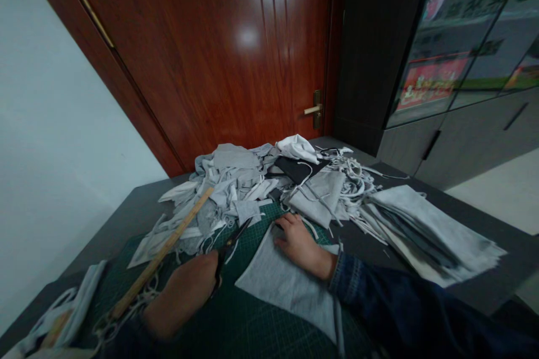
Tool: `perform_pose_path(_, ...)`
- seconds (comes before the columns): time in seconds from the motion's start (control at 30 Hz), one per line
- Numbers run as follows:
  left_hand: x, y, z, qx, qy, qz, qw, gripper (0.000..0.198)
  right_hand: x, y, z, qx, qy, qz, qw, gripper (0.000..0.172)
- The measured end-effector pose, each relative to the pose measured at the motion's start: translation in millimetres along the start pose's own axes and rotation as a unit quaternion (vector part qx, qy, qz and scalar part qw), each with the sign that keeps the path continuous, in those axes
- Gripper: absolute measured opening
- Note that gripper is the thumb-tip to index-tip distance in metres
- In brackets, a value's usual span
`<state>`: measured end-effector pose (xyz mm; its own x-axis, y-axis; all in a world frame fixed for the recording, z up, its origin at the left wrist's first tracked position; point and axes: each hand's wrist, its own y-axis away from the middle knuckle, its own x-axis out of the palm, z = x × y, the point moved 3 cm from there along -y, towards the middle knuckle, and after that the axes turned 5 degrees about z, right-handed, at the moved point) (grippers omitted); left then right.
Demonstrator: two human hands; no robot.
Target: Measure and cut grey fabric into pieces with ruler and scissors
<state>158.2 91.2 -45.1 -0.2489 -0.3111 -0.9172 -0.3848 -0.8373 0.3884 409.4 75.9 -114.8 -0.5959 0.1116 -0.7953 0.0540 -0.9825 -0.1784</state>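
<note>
My left hand [183, 291] is closed around a pair of dark scissors [229, 247], whose blades point up and away from me over the green cutting mat [227, 314]. The blades look nearly closed. To the right, my right hand [301, 247] rests on a light grey piece of cloth [286, 289], its fingers curled at the upper corner and the thumb apart from them. The cloth lies spread on the mat, with a narrow rolled strip along its right edge. A small gap of bare mat separates the scissors from the cloth.
Heaped grey fabric scraps [236, 165] cover the back of the table. A wooden ruler [164, 252] slants across the left side. Pale cords [357, 179] tangle at the back right, beside a stack of folded cloth [433, 230]. A brown door [210, 67] stands behind.
</note>
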Motion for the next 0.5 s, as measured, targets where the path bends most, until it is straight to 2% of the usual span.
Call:
perform_pose_path(0.13, 2.0, -3, 5, -0.016, -0.001, -0.003, 1.000, 0.025, 1, -5, -4, -0.008, -0.005, 0.012, 1.000, 0.052)
perform_pose_path(0.33, 6.8, -3, -1, -0.030, 0.010, -0.018, 0.999, 0.031, 0, -18, -10, -0.050, -0.049, 0.031, 0.997, 0.019)
perform_pose_path(0.5, 4.3, 3, -14, -0.001, 0.032, -0.018, 0.999, 0.043, -19, -42, -22, -0.065, -0.123, -0.019, 0.990, 0.014)
